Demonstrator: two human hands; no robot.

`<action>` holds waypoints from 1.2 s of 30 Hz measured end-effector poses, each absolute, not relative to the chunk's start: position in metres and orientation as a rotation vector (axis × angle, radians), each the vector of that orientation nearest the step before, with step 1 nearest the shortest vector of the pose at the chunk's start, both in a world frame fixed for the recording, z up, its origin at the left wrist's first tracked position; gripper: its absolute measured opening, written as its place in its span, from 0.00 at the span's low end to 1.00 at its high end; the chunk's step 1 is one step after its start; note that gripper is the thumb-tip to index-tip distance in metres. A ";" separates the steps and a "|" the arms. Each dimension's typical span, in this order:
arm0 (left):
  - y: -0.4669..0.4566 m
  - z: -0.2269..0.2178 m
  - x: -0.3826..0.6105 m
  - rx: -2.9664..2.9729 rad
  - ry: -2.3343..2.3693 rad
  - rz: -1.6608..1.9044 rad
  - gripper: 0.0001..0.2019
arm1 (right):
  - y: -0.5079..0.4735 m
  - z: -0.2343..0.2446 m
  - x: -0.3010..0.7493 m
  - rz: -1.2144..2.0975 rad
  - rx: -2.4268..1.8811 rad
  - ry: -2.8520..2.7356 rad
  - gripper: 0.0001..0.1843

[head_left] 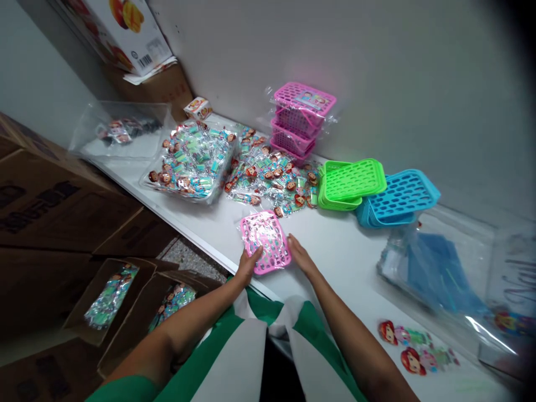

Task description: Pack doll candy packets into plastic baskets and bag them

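Resting spread on a pink basket (266,241), left hand (248,263), right hand (302,258), white counter (335,251), cardboard boxes (54,206) below.

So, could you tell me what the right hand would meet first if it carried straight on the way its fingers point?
The right hand points up-left, already touching the pink basket. Straight beyond, it would probably meet the loose doll packets, though depth is uncertain.

No word or number can be read anywhere; the carton (125,33) leaning at the wall carries a barcode (145,59) with digits too small to make out; the brown boxes (46,195) on the left bear large dark letters, too blurred and dim to spell out
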State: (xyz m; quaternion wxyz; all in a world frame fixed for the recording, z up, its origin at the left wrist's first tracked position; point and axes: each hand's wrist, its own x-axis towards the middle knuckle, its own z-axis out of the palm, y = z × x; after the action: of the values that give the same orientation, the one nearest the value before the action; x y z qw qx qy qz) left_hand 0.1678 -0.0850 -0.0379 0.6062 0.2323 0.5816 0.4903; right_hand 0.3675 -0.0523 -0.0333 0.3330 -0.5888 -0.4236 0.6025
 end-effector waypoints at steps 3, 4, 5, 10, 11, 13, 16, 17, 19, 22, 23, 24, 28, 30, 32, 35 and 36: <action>-0.083 -0.036 0.171 0.479 1.287 1.161 0.30 | -0.042 -0.032 0.349 1.728 -1.350 -1.212 0.32; -0.082 -0.036 0.170 0.463 1.288 1.174 0.30 | -0.042 -0.032 0.346 1.717 -1.327 -1.226 0.33; -0.080 -0.036 0.169 0.450 1.292 1.187 0.30 | -0.044 -0.033 0.345 1.694 -1.321 -1.234 0.33; -0.080 -0.037 0.168 0.435 1.301 1.180 0.29 | -0.061 -0.035 0.351 1.714 -1.292 -1.254 0.36; -0.081 -0.037 0.170 0.441 1.303 1.167 0.29 | -0.064 -0.034 0.351 1.712 -1.296 -1.244 0.37; -0.082 -0.036 0.173 0.458 1.305 1.165 0.29 | -0.064 -0.031 0.350 1.686 -1.297 -1.222 0.37; -0.080 -0.033 0.176 0.504 1.288 1.205 0.30 | -0.056 -0.027 0.346 1.645 -1.261 -1.232 0.35; -0.078 -0.033 0.177 0.518 1.293 1.211 0.30 | -0.054 -0.027 0.346 1.637 -1.256 -1.242 0.35; -0.075 -0.032 0.178 0.540 1.323 1.189 0.29 | -0.055 -0.030 0.349 1.638 -1.270 -1.257 0.36; -0.074 -0.032 0.175 0.586 1.384 1.077 0.28 | -0.070 -0.039 0.363 1.629 -1.331 -1.279 0.39; -0.075 -0.031 0.172 0.610 1.434 1.029 0.30 | -0.077 -0.042 0.370 1.629 -1.348 -1.296 0.40; -0.075 -0.030 0.168 0.640 1.530 0.987 0.32 | -0.084 -0.045 0.377 1.632 -1.365 -1.312 0.40; -0.081 -0.014 0.149 1.179 2.060 0.854 0.42 | -0.107 -0.052 0.405 1.580 -1.501 -1.287 0.31; -0.083 -0.006 0.145 1.848 1.844 0.713 0.40 | -0.115 -0.051 0.418 1.481 -1.605 -1.233 0.25; -0.083 -0.004 0.146 2.368 1.431 0.468 0.36 | -0.121 -0.046 0.431 1.380 -1.680 -1.195 0.20; -0.079 -0.011 0.154 2.713 1.204 0.296 0.25 | -0.128 -0.035 0.461 1.250 -1.757 -1.152 0.18; -0.077 -0.014 0.157 2.763 1.207 0.301 0.23 | -0.131 -0.030 0.474 1.194 -1.789 -1.123 0.18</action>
State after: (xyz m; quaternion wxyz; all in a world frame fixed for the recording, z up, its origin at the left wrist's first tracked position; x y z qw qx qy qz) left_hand 0.1565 -0.0771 -0.0142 0.0560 0.9104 0.3977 0.0991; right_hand 0.4743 -0.1314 -0.0296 0.3498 -0.6908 -0.4336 0.4609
